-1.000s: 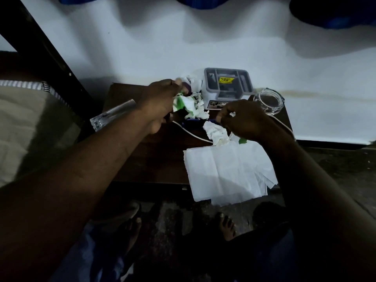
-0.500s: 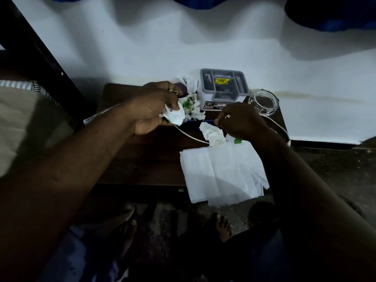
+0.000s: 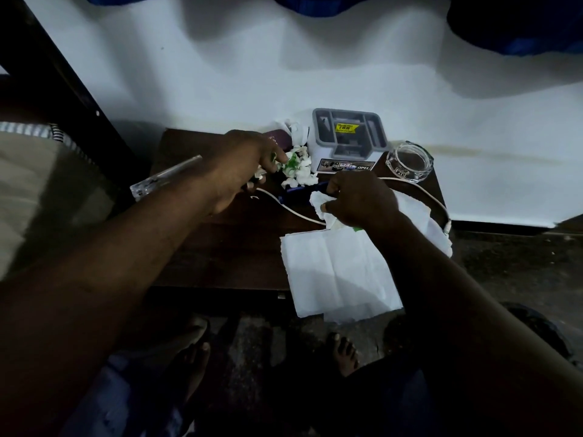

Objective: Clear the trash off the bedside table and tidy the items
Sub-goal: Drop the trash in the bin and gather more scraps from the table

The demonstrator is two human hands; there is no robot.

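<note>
Trash-gathering step. Left hand (image 3: pixel 239 168) fingers pinch at the crumpled white-and-green paper scraps (image 3: pixel 298 168) on the dark wooden table (image 3: pixel 220 244). Right hand (image 3: pixel 359 200) fingers hold a crumpled white tissue (image 3: pixel 318 201), seemingly. Next: collect scraps, drop off-table.
</note>
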